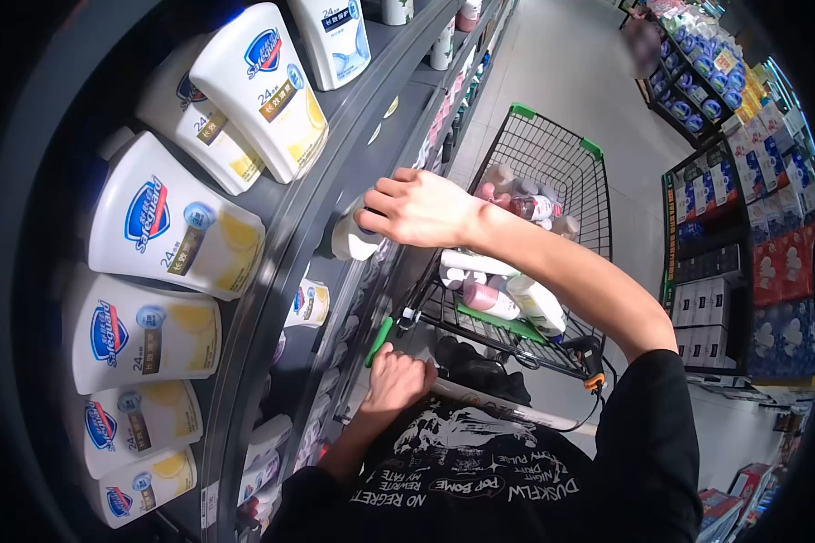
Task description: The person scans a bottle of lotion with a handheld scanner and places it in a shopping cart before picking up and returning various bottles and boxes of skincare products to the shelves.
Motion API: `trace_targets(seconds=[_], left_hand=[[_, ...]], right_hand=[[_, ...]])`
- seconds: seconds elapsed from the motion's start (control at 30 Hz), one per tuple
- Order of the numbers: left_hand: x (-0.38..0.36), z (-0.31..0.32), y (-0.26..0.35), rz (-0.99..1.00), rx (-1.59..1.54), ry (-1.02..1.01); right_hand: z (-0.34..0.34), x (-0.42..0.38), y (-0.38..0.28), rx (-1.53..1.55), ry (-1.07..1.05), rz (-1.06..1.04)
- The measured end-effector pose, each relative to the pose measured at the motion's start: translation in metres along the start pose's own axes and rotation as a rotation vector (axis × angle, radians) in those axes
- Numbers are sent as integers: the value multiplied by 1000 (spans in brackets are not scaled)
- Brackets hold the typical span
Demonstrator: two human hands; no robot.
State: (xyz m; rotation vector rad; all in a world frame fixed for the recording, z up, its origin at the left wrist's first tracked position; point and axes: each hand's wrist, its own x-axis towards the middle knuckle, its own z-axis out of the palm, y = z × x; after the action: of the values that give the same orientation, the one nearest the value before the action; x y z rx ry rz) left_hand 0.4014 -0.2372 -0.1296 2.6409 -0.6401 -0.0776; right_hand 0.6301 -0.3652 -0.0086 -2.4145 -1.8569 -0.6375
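Note:
My right hand (421, 210) reaches across to the shelf and closes over the top of a white bottle (353, 239). Its label and cap are hidden from me. Lower down, my left hand (397, 380) is wrapped round the green-ended handle (379, 342) of a shopping cart. Inside the wire cart (596, 195) lie several bottles, among them a white bottle (536, 303), a pink bottle (491, 300) and a reddish bottle (532, 208).
Large white Safeguard bottles (177, 217) line the upper shelf (272, 213) at left. A smaller yellow-labelled bottle (309, 302) stands on the shelf below. Across the aisle floor (552, 63) is a display of boxed and packaged goods (733, 181).

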Motion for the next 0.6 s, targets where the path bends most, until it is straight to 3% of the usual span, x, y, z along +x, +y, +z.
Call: trace_targets(seconds=[0.13,0.33,0.4,0.6], left_hand=[[5,11,0,-34,-9,117],[13,12,-2,-96,-12,-66],[14,14,-3,6,10,93],[25,17,-10,-10,10,133]], right_hand=[[21,9,5,13,22,-32],[48,20,9,82,-43,-27],[59,23,7,88,-32,-31],[81,32,3,144,-45,-56]])
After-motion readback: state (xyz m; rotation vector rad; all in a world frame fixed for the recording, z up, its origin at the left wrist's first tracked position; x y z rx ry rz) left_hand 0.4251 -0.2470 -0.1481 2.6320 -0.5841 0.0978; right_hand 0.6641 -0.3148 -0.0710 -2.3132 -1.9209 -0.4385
